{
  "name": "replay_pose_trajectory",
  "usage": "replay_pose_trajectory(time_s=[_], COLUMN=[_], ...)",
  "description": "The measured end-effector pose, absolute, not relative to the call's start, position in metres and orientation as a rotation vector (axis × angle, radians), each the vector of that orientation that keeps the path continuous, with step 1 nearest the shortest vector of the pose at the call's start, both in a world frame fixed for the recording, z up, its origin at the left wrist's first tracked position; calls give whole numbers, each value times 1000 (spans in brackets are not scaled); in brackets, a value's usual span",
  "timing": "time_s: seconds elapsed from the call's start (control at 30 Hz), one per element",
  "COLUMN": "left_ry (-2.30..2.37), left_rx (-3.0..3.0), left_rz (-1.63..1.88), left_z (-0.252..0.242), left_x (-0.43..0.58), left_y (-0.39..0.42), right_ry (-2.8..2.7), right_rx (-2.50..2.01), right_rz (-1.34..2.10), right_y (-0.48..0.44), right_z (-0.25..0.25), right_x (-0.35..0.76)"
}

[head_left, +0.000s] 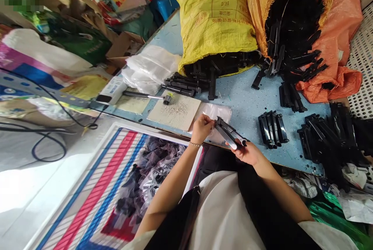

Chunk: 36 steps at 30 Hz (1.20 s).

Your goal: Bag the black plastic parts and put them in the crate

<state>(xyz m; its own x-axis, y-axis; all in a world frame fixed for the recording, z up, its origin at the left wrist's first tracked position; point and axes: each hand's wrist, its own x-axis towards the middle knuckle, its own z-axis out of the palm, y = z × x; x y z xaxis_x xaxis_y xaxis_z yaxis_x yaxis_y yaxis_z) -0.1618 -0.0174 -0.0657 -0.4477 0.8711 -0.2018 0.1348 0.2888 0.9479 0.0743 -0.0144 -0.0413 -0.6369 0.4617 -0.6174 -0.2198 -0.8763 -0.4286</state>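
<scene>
My right hand (247, 153) is wrapped round the near end of a couple of long, glossy black plastic parts (229, 132), which slant up to the left above the table's front edge. At their far end, my left hand (202, 127) has its fingers pinched together; whatever sits between the fingertips is too small to make out. Clear plastic bags (220, 112) lie flat on the table just beyond both hands. To the right stands a small row of similar black parts (272, 129).
A hammer (142, 94) rests by a scuffed board (175, 112). Yellow (218, 21) and orange (256, 5) woven sacks spill black parts onto the blue table (239, 87). Below left, a striped container (96, 188) holds bagged parts. More black parts (329, 137) pile up at the right.
</scene>
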Motion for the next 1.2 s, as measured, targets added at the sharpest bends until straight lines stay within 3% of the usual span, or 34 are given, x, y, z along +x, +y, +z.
replay_pose_trajectory(time_s=[0.17, 0.3, 0.4, 0.53, 0.77, 0.93, 1.1, 1.2], left_ry=[1876, 1987, 2005, 1688, 1352, 1305, 1429, 1471], left_rx=[1606, 1762, 1848, 2111, 1905, 1956, 1965, 1902], left_rz=[1035, 946, 1025, 1178, 1325, 1133, 981, 625], left_z=[-67, -71, -65, -42, -22, -17, 32, 46], left_x=[-168, -176, -177, -148, -99, -100, -147, -201], left_y=[-28, -28, -32, -56, -100, -94, -132, -179], right_ry=[-294, -293, -287, -266, -1122, -1849, -2086, -2144], right_rx=[-955, -857, -813, -801, -1165, -1394, -1069, -1473], right_rz=[2604, 2715, 2699, 2704, 2014, 1333, 1560, 1005], right_y=[-11, -9, -8, -6, -13, -38, -35, -1], right_z=[-48, -55, -58, -54, -41, -18, 6, 13], right_x=[73, 66, 62, 57, 56, 53, 76, 106])
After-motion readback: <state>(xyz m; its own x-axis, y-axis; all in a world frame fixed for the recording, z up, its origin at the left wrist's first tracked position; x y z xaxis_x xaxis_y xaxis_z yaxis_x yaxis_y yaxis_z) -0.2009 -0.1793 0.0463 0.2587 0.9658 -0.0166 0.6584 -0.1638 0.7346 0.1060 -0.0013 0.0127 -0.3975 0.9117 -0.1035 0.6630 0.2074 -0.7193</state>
